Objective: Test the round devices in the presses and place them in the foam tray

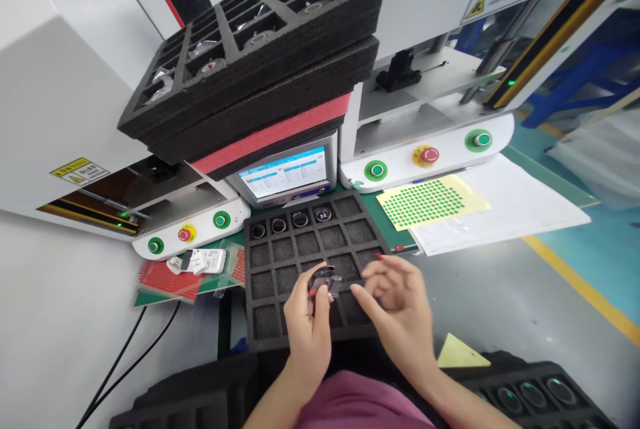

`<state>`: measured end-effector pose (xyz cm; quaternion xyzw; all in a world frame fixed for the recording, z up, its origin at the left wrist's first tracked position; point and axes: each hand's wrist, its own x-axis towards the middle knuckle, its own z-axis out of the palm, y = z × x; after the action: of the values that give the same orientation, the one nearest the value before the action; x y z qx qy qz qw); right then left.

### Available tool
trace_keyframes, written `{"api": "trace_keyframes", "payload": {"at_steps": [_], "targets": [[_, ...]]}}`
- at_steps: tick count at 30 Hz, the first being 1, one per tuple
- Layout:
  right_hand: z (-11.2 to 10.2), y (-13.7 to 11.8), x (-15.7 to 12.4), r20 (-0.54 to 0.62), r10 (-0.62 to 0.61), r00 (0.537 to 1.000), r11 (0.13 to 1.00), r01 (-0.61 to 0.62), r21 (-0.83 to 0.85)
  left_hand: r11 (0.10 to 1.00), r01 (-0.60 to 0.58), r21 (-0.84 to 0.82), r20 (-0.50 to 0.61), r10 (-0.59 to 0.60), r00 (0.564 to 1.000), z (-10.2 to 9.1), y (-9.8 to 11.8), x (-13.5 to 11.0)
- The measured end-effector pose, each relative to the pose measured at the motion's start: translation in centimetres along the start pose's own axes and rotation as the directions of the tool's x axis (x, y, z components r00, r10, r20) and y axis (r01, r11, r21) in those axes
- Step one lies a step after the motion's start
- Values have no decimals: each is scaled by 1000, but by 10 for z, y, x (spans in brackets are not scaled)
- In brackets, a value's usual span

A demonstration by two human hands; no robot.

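My left hand (309, 319) is closed around a small round black part (321, 279) and holds it over the black foam tray (260, 295) in front of me. My right hand (397, 299) hovers just to the right of the part, fingers spread and loosely bent, index finger reaching toward it, holding nothing. The tray has a grid of square pockets. Several round parts (300, 219) sit in its far row, while the other pockets I can see hold nothing.
A stack of black foam trays (260, 49) sits on a monitor (285, 175) behind. White machines with green and red buttons (429, 155) flank it. A yellow sheet of green dot stickers (433, 202), white papers, red sticker sheets (165, 280) and cables lie around. More trays sit near my lap.
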<state>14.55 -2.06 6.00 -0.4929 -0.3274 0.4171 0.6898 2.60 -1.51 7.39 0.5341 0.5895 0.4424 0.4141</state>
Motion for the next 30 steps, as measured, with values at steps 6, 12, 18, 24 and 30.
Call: {"api": "trace_keyframes", "payload": {"at_steps": [6,12,18,24,30], "targets": [[-8,-17,18,416,-436,798,817,545,-188,982,-122,145,181,95,979,-15,9,3],[-6,-28,19,468,-526,710,755,643,-128,955,-218,203,251,165,954,-23,21,0],[-21,-38,30,641,-471,606,746,662,-77,895,-384,227,315,306,899,-29,23,0],[-15,-53,47,728,-456,512,650,750,-120,866,-441,234,360,345,867,-29,25,-1],[-13,-51,45,796,-459,394,509,851,-127,849,-464,254,366,360,858,-28,25,-1]]}}
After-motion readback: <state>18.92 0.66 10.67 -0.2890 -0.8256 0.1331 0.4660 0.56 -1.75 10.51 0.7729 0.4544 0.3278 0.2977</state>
